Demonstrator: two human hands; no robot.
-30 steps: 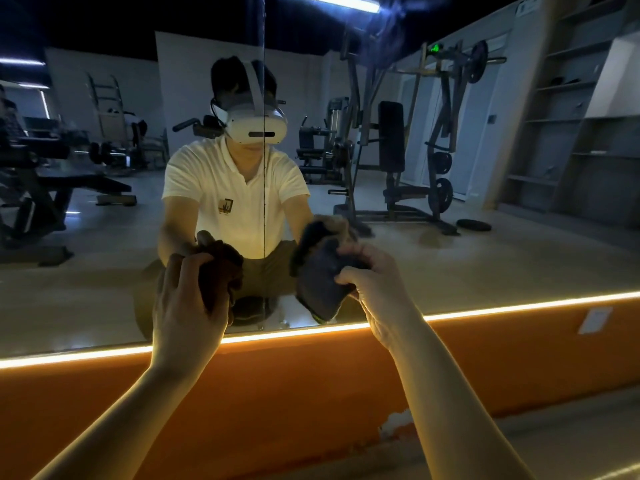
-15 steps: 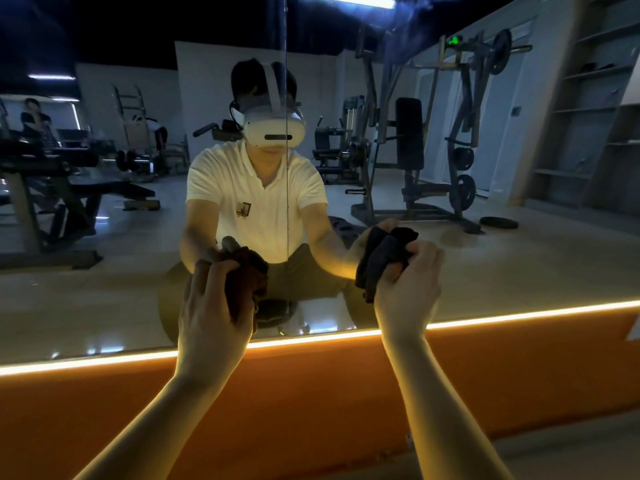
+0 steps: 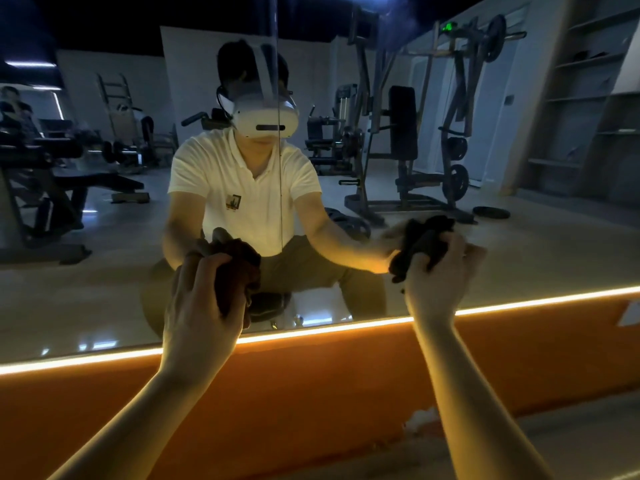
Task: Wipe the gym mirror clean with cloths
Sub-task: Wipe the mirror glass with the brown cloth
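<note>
Mirror fills the upper part of the view, straight ahead; 1 vertical seam splits it near centre. 2 dark cloths sit at the lower glass, 1 per hand.

Left cloth: bunched, brownish, just left of the seam, low on the glass. Left hand has its fingers curled round it, back of hand to camera.

Right cloth: bunched, near black, well right of the seam, a bit higher than the left one. Right hand grips it, fingers wrapped over the wad.

Both cloths look pressed on the glass, but contact is hard to confirm in this dim light. Both forearms reach up from the bottom edge, well apart.

Just below the mirror: lit strip along its bottom edge, then an orange panel with a pale chip at its lower edge, beside the right forearm.

In the reflection: crouched person, white shirt, white headset, arms out to both cloths. Behind: weight machine right of centre, plate on the floor near it, bench at left, shelves far right.
</note>
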